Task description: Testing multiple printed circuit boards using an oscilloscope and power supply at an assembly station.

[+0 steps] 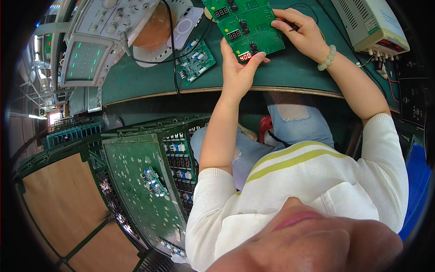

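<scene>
A green circuit board panel (267, 37) with several repeated sections is held over the bench, tilted in my hands. Each visible section carries a small digit display and black parts. The lowest digit display (244, 56) glows red, while those above it are unlit. My left hand (240, 75) grips the panel's lower corner, thumb on the front beside the lit display. At the right edge, my right hand (304, 36) pinches the panel between thumb and fingers. Something thin and dark shows by the right fingers, too small to make out. The panel's top is cut off by the view.
On the green bench (149, 81) lie another populated circuit board (198, 61), a phone (186, 27) and black cables. An oscilloscope (86, 61) stands left, a power supply (371, 27) right. Below left, a green rack (136, 181) holds boards, beside brown panels (63, 195).
</scene>
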Demonstrator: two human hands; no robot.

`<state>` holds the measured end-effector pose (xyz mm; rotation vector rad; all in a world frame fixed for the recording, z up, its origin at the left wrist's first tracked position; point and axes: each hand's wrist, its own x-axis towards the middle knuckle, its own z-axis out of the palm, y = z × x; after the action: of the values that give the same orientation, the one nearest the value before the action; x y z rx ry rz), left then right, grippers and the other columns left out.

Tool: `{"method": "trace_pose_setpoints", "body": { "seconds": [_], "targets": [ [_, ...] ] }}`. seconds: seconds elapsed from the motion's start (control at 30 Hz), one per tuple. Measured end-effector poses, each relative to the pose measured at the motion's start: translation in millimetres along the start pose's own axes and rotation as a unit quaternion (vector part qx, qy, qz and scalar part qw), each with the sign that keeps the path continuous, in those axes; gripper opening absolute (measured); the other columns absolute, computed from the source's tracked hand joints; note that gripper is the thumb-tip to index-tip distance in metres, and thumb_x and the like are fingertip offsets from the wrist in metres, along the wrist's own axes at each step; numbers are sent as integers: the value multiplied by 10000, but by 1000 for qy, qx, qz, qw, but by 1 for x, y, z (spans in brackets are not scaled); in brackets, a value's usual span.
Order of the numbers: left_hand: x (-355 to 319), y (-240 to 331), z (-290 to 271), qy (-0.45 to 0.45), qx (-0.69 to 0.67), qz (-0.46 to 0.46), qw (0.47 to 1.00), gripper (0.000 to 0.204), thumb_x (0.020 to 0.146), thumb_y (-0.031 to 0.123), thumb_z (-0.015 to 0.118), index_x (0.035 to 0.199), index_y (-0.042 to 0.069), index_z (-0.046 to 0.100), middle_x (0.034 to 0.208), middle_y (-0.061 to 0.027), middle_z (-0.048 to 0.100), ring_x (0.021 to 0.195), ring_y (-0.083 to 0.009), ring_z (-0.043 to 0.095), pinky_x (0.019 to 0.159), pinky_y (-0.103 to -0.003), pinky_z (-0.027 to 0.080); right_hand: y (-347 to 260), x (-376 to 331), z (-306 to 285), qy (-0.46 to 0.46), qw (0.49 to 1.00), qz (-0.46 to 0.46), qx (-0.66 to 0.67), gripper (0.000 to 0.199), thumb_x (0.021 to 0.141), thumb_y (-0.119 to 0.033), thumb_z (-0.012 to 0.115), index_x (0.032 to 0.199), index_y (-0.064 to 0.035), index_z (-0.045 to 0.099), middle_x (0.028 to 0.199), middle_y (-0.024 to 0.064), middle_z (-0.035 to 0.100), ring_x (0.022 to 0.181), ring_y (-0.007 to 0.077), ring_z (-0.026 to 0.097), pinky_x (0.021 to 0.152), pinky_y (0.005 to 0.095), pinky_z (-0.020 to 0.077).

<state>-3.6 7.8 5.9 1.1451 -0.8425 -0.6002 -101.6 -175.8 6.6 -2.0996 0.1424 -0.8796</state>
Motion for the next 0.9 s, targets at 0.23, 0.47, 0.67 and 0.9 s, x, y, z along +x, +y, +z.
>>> {"method": "trace_pose_setpoints", "body": {
  "seconds": [0.23,0.47,0.67,0.9],
  "targets": [
    [-1,-4,1,6,-10,17,1000,609,835,-98,586,1322,46,249,1169,-154,533,932,-238,625,734,-369,579,-8,1,3,34,992,-80,-89,308,876,-113,655,1164,-10,623,830,90,608,753,183,566,674,270,454],
    [0,-5,1,7,-35,26,999,605,841,-89,586,1324,40,245,1188,-156,526,991,-254,617,766,-395,583,-15,1,5,44,989,-94,-108,318,877,-102,648,1185,-29,618,828,84,621,751,190,579,676,283,470],
    [0,-8,-1,17,-53,37,998,596,851,-90,579,1327,39,244,1208,-156,516,1016,-253,607,780,-408,584,-19,-1,7,22,993,-73,-89,327,887,-102,636,1206,-38,603,856,78,609,733,168,575,662,268,473],
    [1,-9,-1,20,-56,39,997,604,847,-99,574,1326,38,233,1207,-163,514,1010,-259,612,785,-400,583,-13,-4,11,-11,998,-22,-65,322,906,-117,621,1206,-11,573,858,60,564,634,113,495,597,240,435]
  ]
}}
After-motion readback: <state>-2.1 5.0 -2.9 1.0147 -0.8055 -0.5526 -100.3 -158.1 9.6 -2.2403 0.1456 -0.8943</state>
